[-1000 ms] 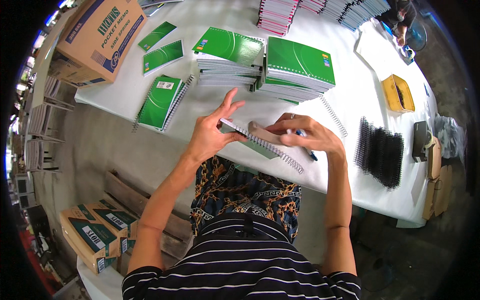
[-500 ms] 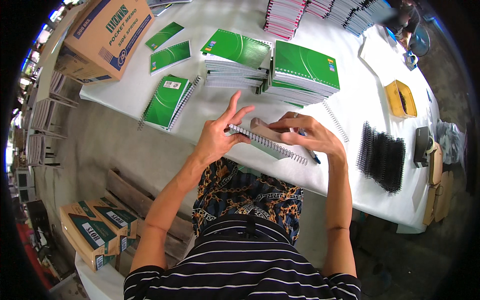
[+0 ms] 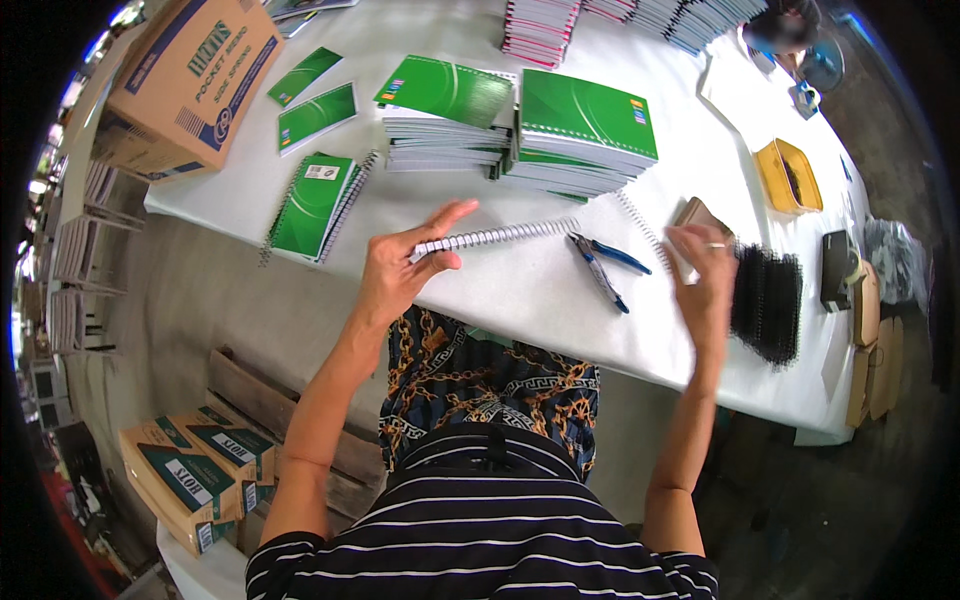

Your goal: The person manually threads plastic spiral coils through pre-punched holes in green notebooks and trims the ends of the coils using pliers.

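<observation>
The white counter [image 3: 520, 300] runs slantwise across the view, its near edge passing just in front of the person's lap, and the widest bare stretch lies between the two hands, broken only by one pair of blue-handled pliers [image 3: 600, 265]. The left hand [image 3: 400, 270] holds a spiral-bound notebook [image 3: 495, 238] by its left end, thumb under and the fingers [image 3: 445, 215] spread loosely above it, so the grip is light and part open. The notebook hangs just above the counter near the front edge, spine wire toward the camera; its long axis runs left to right, rising slightly toward the right, where its free end stops just short of the pliers. The right hand [image 3: 705, 280] is lifted well apart from it, fingers curled around nothing that can be made out, beside one heap of black spiral coils [image 3: 765, 300] at the right end of the counter. A loose white coil [image 3: 635, 222] lies between pliers and hand. Behind the notebook stand two stacks of green-covered notebooks [image 3: 520, 130], touching each other; to their left lie two single green covers [image 3: 315, 100] and one small pile of bound green notebooks [image 3: 315, 205] at the counter's left edge. One cardboard box [image 3: 190, 85] sits on the far left corner, and a yellow case [image 3: 785, 175] lies toward the right rear.
</observation>
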The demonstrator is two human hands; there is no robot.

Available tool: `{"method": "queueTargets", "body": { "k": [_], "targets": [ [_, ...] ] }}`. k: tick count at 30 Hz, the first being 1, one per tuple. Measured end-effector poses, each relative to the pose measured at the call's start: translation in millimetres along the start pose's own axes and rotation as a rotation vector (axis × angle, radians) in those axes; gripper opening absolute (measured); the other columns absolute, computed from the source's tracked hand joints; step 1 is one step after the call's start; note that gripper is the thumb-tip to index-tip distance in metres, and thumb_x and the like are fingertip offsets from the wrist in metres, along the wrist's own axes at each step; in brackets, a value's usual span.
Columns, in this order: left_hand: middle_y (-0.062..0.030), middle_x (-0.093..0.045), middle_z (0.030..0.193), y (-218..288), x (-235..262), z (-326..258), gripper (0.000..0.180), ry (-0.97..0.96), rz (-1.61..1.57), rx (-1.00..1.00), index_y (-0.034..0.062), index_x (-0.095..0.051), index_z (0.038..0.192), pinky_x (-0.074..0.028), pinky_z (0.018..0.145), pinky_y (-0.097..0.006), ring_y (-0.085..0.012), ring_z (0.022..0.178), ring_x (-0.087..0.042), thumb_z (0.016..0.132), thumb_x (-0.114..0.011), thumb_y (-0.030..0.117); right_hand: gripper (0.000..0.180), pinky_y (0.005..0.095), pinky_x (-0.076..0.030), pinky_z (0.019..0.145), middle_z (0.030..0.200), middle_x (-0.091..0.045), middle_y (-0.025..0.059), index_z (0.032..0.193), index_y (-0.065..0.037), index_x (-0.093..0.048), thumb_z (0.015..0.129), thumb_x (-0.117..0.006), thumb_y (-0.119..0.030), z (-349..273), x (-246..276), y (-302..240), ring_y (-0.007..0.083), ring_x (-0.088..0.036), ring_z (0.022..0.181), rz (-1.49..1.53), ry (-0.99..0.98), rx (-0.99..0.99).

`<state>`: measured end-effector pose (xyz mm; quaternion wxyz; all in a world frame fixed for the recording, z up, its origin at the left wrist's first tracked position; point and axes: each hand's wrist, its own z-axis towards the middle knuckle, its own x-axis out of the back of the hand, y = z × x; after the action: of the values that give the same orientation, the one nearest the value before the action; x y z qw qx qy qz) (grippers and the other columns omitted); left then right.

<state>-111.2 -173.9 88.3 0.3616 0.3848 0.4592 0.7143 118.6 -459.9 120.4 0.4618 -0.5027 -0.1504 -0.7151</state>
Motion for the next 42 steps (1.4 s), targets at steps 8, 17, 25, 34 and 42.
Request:
{"method": "queueTargets", "body": {
  "k": [8, 17, 25, 34, 42],
  "targets": [
    [-0.0056, -0.046, 0.151, -6.0, -47.6, -25.0, 0.068, 0.061, 0.87, -0.21, 0.0127, -0.043, 0.147, -0.036, 0.108, -0.054, -0.0376, 0.135, -0.044, 0.089, -0.063, 0.043, 0.045, 0.0465, -0.045, 0.09, 0.109, -0.054, 0.015, 0.129, -0.012, -0.059, 0.085, -0.067, -0.012, -42.2, -55.2, -78.3, 0.0304, -0.056, 0.1, 0.052, -0.065, -0.153],
    [-0.0046, -0.061, 0.135, 2.7, -62.8, -23.7, 0.061, 0.121, 0.934, -0.211, 0.0125, -0.049, 0.143, -0.036, 0.107, -0.054, -0.0343, 0.131, -0.051, 0.088, -0.068, 0.03, 0.045, 0.0382, -0.048, 0.074, 0.101, -0.056, 0.0092, 0.121, -0.011, -0.065, 0.077, -0.076, -0.014, -57.0, -32.7, -140.9, 0.0248, -0.058, 0.085, 0.338, -0.089, 0.11],
    [-0.0009, -0.064, 0.132, 7.5, -63.2, -19.1, 0.057, 0.148, 0.953, -0.202, 0.0169, -0.053, 0.14, -0.037, 0.106, -0.053, -0.0326, 0.128, -0.054, 0.087, -0.07, 0.029, 0.035, 0.0341, -0.05, 0.066, 0.093, -0.059, 0.0097, 0.12, -0.008, -0.064, 0.087, -0.069, -0.014, -46.4, -32.0, -135.2, 0.0222, -0.061, 0.08, 0.568, -0.238, 0.069],
    [0.001, -0.062, 0.134, 33.9, -11.8, -29.5, 0.063, 0.192, 0.989, -0.217, 0.0195, -0.056, 0.14, -0.035, 0.109, -0.052, -0.032, 0.13, -0.053, 0.08, -0.075, 0.025, 0.025, 0.0361, -0.049, 0.072, 0.094, -0.063, 0.0166, 0.117, 0.001, -0.062, 0.096, -0.056, -0.01, -3.3, -13.0, -110.9, 0.0286, -0.061, 0.076, 0.834, -0.57, -0.071],
    [0.0015, -0.045, 0.151, 8.1, 124.4, -44.1, 0.074, 0.081, 1.301, 0.04, 0.0328, -0.048, 0.145, -0.03, 0.111, -0.059, -0.0321, 0.144, -0.032, 0.076, -0.073, 0.038, 0.034, 0.045, -0.038, 0.096, 0.112, -0.059, 0.0117, 0.121, -0.01, -0.064, 0.088, -0.069, -0.019, -5.9, -46.7, -70.4, 0.0303, -0.054, 0.108, -0.039, -0.23, 0.062]
  ]
}}
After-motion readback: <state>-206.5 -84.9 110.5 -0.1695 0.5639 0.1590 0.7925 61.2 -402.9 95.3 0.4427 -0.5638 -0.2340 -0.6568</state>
